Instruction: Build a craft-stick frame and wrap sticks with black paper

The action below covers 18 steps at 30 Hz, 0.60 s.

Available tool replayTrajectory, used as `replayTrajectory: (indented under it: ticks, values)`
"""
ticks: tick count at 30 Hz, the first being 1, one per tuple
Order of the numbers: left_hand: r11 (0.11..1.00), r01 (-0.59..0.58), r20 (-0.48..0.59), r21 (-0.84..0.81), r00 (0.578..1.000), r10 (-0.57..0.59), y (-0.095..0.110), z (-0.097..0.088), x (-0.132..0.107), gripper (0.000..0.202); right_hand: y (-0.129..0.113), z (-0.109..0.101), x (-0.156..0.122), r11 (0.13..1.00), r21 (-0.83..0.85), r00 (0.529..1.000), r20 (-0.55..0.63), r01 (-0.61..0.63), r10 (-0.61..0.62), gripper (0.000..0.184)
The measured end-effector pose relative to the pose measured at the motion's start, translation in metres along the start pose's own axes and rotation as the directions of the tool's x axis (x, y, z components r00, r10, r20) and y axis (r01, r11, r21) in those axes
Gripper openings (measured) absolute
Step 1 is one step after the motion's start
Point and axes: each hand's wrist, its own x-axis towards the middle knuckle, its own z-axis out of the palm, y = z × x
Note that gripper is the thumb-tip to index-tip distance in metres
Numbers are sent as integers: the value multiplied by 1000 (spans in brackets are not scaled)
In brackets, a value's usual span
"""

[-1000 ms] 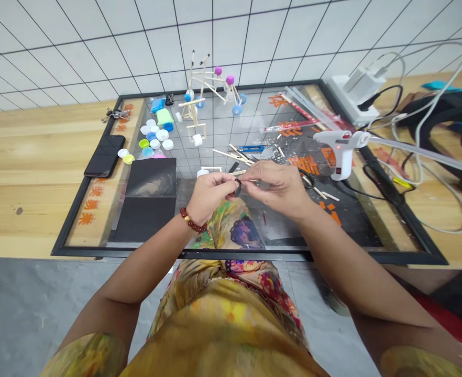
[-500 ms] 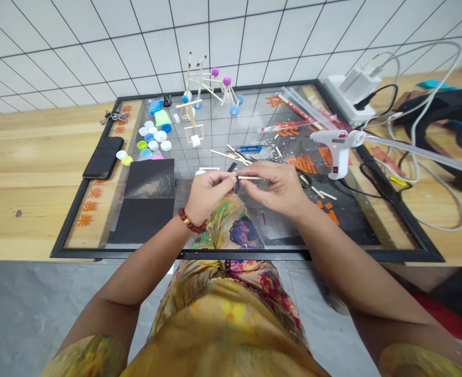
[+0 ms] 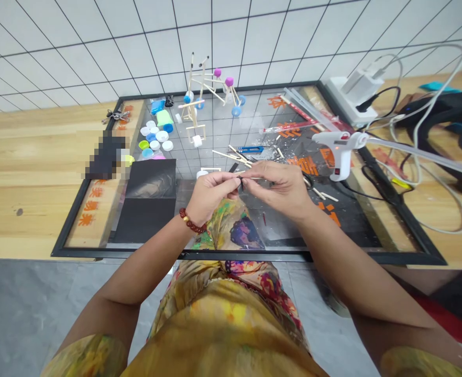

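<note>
My left hand, with a beaded bracelet at its wrist, pinches a small black strip between thumb and forefinger. Fingertip to fingertip with it, my right hand is closed on a thin wooden stick, mostly covered by the fingers. The strip lies against the stick's end; whether it is stuck there I cannot tell. Just beyond the fingers lie several loose wooden sticks and a blue-handled cutter. Black-handled scissors are partly hidden behind my right hand.
A stick model with bottle-cap wheels stands at the back. Bottle caps and black card are on the left. To the right, a white glue gun stands near a power strip with trailing cables.
Both hands stay together at the same place. The fingertips have closed further over the stick, and less of it and of the black strip shows. The view has shifted slightly.
</note>
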Motion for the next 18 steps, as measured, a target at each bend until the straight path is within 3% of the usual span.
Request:
replayTrajectory:
  ticks: [8,18]
  values:
    - [992,-88,-49,94,994,93,-2,0,1,17,3,-1,-3,998,-44,998,-42,-46,44,23]
    - [981,-137,-41,138,989,144,-3,0,1,18,5,2,-1,998,-62,1000,-19,9,-10,11]
